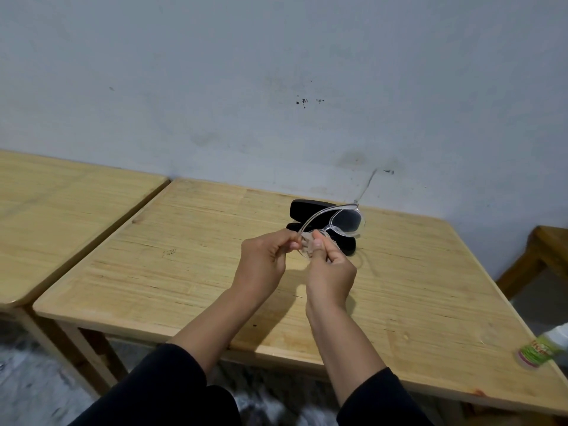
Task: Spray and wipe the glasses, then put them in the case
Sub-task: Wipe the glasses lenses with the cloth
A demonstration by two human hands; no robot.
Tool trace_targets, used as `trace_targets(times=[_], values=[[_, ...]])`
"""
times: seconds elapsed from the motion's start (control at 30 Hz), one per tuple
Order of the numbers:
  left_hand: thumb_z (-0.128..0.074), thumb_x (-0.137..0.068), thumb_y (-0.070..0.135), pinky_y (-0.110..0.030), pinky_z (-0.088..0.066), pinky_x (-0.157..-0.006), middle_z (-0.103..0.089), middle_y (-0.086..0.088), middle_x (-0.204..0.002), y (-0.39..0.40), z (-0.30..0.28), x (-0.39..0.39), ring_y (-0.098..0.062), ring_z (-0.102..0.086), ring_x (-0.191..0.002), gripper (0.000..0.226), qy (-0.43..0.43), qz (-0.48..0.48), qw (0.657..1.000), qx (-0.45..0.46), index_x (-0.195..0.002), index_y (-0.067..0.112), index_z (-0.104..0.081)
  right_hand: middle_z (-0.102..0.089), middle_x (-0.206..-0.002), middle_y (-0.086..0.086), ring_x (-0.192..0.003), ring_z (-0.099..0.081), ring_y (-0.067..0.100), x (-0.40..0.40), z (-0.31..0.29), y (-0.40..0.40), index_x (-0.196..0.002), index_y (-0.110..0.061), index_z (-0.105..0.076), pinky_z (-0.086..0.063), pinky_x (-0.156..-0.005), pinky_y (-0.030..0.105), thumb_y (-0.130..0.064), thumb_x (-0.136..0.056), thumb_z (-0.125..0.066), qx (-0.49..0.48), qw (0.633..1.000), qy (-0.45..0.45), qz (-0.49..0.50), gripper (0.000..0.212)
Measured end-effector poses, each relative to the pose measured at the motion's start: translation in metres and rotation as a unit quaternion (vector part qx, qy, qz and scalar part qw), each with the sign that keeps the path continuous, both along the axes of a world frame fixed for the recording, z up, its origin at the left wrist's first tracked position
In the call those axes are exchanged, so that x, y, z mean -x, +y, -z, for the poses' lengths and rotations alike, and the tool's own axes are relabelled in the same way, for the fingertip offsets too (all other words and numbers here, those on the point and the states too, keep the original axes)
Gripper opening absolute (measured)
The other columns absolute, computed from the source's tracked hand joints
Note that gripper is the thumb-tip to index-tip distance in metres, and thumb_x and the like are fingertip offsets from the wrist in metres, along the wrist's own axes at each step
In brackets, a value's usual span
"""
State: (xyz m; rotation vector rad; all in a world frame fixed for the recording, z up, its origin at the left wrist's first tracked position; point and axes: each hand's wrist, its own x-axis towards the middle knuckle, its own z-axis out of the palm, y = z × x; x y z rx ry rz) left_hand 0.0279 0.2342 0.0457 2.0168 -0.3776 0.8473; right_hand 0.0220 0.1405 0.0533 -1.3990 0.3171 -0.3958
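Observation:
Clear-framed glasses (345, 222) are held up above the wooden table (184, 272), one temple arm sticking up toward the wall. My left hand (264, 265) pinches the near end of the frame. My right hand (330, 272) pinches the near lens between thumb and fingers; whether a cloth is in those fingers I cannot tell. A black glasses case (307, 207) lies open on the table just behind the glasses, partly hidden by them. A spray bottle (544, 348) with a green label lies on its side at the table's right edge.
A second wooden table (61, 210) stands against the left side with a narrow gap between. A wooden stool or chair (544, 256) is at the far right. The grey wall rises right behind the tables.

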Motion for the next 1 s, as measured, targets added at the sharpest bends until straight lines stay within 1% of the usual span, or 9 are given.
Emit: trace_targets(times=[0.1, 0.2, 0.33, 0.43, 0.57, 0.7, 0.8, 0.9, 1.0], values=[[-0.056, -0.081, -0.007, -0.005, -0.047, -0.067, -0.072, 0.007, -0.074, 0.007, -0.001, -0.003, 0.004, -0.064, -0.074, 0.028, -0.002, 0.008, 1.000, 0.004, -0.078, 0.018, -0.068, -0.068, -0.086, -0.015, -0.084, -0.063, -0.001, 0.002, 0.001, -0.004, -0.086, -0.032, -0.070, -0.044, -0.071, 0.011, -0.015, -0.090, -0.059, 0.031, 0.997, 0.012, -0.069, 0.021], [-0.057, -0.081, -0.007, -0.013, -0.049, -0.063, -0.072, 0.005, -0.074, 0.016, 0.002, -0.006, -0.004, -0.066, -0.075, 0.026, -0.002, -0.020, 1.000, 0.003, -0.079, 0.016, -0.069, -0.073, -0.090, -0.007, -0.087, -0.068, 0.006, 0.002, 0.002, -0.008, -0.087, -0.026, -0.073, -0.051, -0.079, 0.019, -0.011, -0.089, -0.059, 0.047, 0.987, 0.026, -0.154, 0.021], [-0.059, -0.082, -0.007, -0.017, -0.053, -0.068, -0.072, 0.001, -0.078, 0.029, 0.004, -0.012, -0.006, -0.067, -0.079, 0.023, 0.015, -0.042, 0.998, 0.032, -0.081, 0.012, -0.071, -0.075, -0.089, -0.003, -0.089, -0.070, 0.013, 0.000, 0.001, -0.010, -0.080, -0.026, -0.074, -0.053, -0.086, 0.026, -0.007, -0.088, -0.059, 0.057, 0.973, 0.028, -0.224, 0.025], [-0.062, -0.081, -0.005, -0.011, -0.051, -0.070, -0.072, 0.004, -0.078, 0.036, 0.000, -0.011, -0.003, -0.067, -0.078, 0.019, 0.015, -0.044, 0.998, 0.037, -0.081, 0.011, -0.072, -0.074, -0.095, 0.002, -0.093, -0.069, 0.016, 0.000, -0.002, -0.011, -0.078, -0.024, -0.074, -0.052, -0.084, 0.023, -0.005, -0.088, -0.059, 0.054, 0.970, 0.022, -0.236, 0.026], [-0.064, -0.079, -0.005, -0.004, -0.046, -0.074, -0.070, 0.007, -0.079, 0.050, -0.002, -0.005, 0.015, -0.061, -0.077, 0.016, 0.000, -0.070, 0.997, 0.042, -0.081, 0.008, -0.073, -0.075, -0.094, 0.001, -0.095, -0.068, 0.015, 0.002, 0.002, -0.010, -0.088, -0.021, -0.075, -0.052, -0.088, 0.028, -0.010, -0.089, -0.059, 0.033, 0.974, 0.048, -0.220, 0.020], [-0.064, -0.077, -0.009, -0.002, -0.043, -0.075, -0.069, 0.005, -0.080, 0.085, -0.007, 0.003, 0.015, -0.061, -0.079, 0.019, -0.001, -0.109, 0.993, 0.052, -0.082, 0.006, -0.073, -0.074, -0.098, 0.004, -0.098, -0.067, 0.013, 0.004, 0.009, -0.011, -0.093, -0.016, -0.072, -0.050, -0.094, 0.030, -0.011, -0.091, -0.056, -0.014, 0.978, 0.080, -0.192, 0.017], [-0.067, -0.075, -0.007, -0.002, -0.044, -0.075, -0.069, 0.004, -0.082, 0.120, -0.008, 0.013, 0.018, -0.060, -0.080, 0.017, -0.019, -0.141, 0.990, 0.018, -0.082, 0.006, -0.074, -0.074, -0.096, 0.011, -0.096, -0.069, 0.019, 0.004, 0.014, -0.009, -0.098, -0.006, -0.069, -0.049, -0.097, 0.036, -0.006, -0.091, -0.054, -0.061, 0.976, 0.086, -0.192, 0.017], [-0.068, -0.074, -0.006, -0.004, -0.046, -0.077, -0.070, 0.005, -0.082, 0.160, -0.002, 0.027, 0.016, -0.060, -0.080, 0.017, -0.011, -0.167, 0.986, -0.023, -0.082, 0.009, -0.074, -0.072, -0.098, 0.009, -0.094, -0.068, 0.017, 0.005, 0.017, -0.005, -0.092, -0.012, -0.070, -0.049, -0.097, 0.036, -0.006, -0.091, -0.055, -0.060, 0.972, 0.106, -0.200, 0.016], [-0.069, -0.074, -0.005, -0.004, -0.046, -0.080, -0.070, 0.005, -0.084, 0.192, 0.009, 0.043, 0.014, -0.060, -0.083, 0.018, 0.004, -0.192, 0.978, -0.080, -0.082, 0.011, -0.073, -0.072, -0.092, 0.005, -0.088, -0.069, 0.015, 0.009, 0.017, 0.000, -0.088, -0.012, -0.070, -0.048, -0.097, 0.038, -0.005, -0.091, -0.054, -0.070, 0.966, 0.122, -0.216, 0.017]])
